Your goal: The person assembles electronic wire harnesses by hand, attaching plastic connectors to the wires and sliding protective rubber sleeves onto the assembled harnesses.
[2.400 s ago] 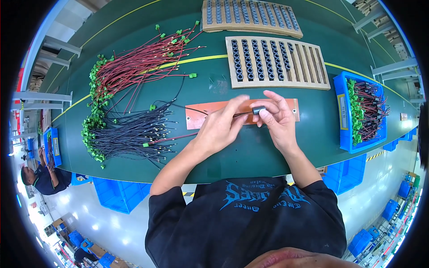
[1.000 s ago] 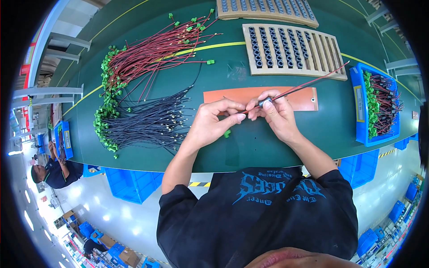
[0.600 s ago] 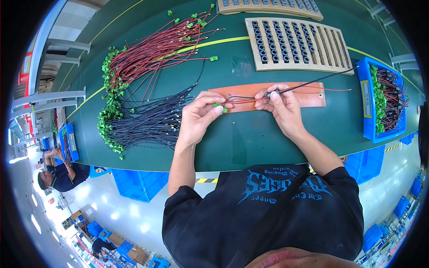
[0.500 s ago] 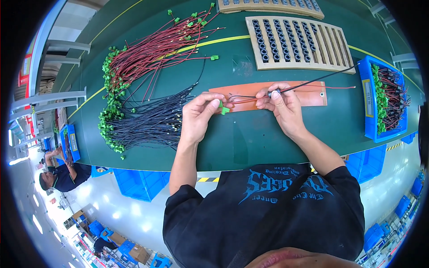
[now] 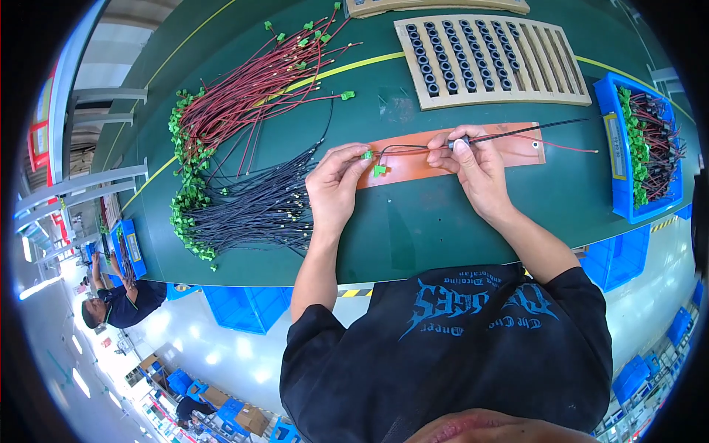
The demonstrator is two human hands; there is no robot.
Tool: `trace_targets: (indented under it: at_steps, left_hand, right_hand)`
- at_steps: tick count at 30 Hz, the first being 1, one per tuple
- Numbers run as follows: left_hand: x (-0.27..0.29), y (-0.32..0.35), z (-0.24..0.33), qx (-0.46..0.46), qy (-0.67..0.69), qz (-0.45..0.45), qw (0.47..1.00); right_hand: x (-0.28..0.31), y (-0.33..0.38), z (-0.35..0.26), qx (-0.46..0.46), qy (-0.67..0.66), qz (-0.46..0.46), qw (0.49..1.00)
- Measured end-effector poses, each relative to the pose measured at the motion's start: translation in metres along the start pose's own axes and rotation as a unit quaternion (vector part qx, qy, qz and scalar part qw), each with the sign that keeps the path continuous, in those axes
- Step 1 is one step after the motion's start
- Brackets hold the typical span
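My left hand (image 5: 332,188) pinches a small green connector (image 5: 367,155) between thumb and fingertips. A second green connector (image 5: 379,170) hangs beside it, just over an orange mat (image 5: 421,167). From the connectors a black and a red wire run right to my right hand (image 5: 478,177). Its thumb and fingers close on a short black ring core (image 5: 459,140). A black wire (image 5: 543,126) and a red wire (image 5: 565,148) stick out beyond that hand to the right. Whether both pass through the core is hidden by the fingers.
Piles of red wires (image 5: 236,107) and black wires (image 5: 255,203) with green connectors lie at left. A slotted tray (image 5: 415,94) of black ring cores stands at the back, another tray (image 5: 443,7) behind it. A blue bin (image 5: 650,212) of wired parts sits at right. A co-worker (image 5: 129,306) is far left.
The view has shifted slightly. My left hand still pinches a connector, while the second green connector now hangs lower, apart from the fingers. My right hand has kept its grip on the core.
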State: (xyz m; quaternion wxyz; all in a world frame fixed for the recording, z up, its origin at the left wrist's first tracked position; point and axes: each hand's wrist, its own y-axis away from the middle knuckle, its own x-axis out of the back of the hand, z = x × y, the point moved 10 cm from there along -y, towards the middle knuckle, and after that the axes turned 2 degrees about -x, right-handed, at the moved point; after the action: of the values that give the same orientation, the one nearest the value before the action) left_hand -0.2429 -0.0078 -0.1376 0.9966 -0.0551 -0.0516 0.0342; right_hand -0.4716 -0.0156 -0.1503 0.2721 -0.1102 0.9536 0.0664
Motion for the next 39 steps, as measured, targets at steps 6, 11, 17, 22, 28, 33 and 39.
trace_targets:
  at_steps: [6,11,17,22,28,33,39]
  left_hand:
    - [-0.005,-0.001,0.007,-0.051,-0.109,-0.035,0.992]
    - [-0.013,0.002,0.045,-0.139,-0.246,-0.032,0.959]
    - [-0.031,0.024,0.068,-0.289,-0.298,-0.059,0.908]
    - [-0.01,0.018,0.05,-0.16,-0.2,-0.019,0.966]
    - [-0.001,0.022,0.01,-0.007,-0.141,-0.019,0.99]
    - [-0.004,0.021,-0.003,0.073,-0.083,-0.056,0.992]
    - [0.0,0.019,-0.003,0.063,-0.095,-0.03,0.993]
  right_hand:
    - [0.002,0.001,-0.001,0.004,0.009,0.01,1.0]
    - [0.004,0.001,-0.001,-0.001,0.027,0.013,1.0]
    - [0.004,0.001,0.002,-0.008,0.025,0.012,1.0]
    - [0.005,0.001,0.003,-0.01,0.034,0.012,0.999]
    - [0.005,0.0,0.004,-0.018,0.057,0.008,0.998]
    - [0.006,0.001,0.004,-0.015,0.051,0.015,0.998]
    - [0.005,0.0,0.003,-0.011,0.04,0.019,0.999]
